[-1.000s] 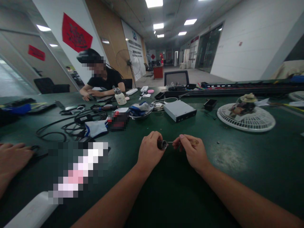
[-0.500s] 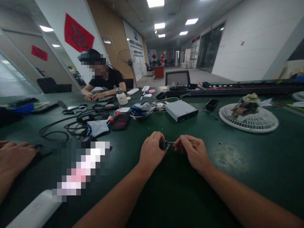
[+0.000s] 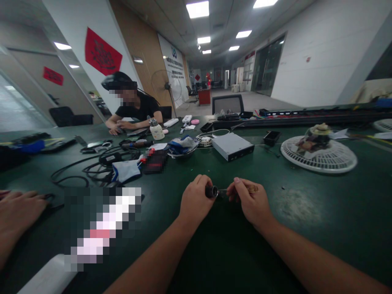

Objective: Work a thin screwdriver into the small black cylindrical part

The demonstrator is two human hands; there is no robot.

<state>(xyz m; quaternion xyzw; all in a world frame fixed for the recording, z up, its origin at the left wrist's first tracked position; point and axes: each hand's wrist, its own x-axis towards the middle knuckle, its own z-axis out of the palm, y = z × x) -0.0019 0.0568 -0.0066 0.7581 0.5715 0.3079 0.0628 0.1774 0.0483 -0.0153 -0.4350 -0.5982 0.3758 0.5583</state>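
In the middle of the head view, my left hand is wrapped round a black cylindrical part, whose round open end faces right and toward me. To its right, my right hand is closed on a screwdriver with an amber handle. Its thin shaft points left at the cylinder's open end. A small dark piece shows by the shaft just outside that end; whether it is attached to either I cannot tell. Both hands are just above the green table.
Ahead lie a grey disc drive, a bowl with a blue-white cloth and a black box. A white fan grille is at right, cables at left. Another person's hand rests far left; another person sits opposite.
The screwdriver and my right hand have shifted slightly right, away from the cylinder. A small dark piece now shows by the shaft. The whole view has tilted up slightly.
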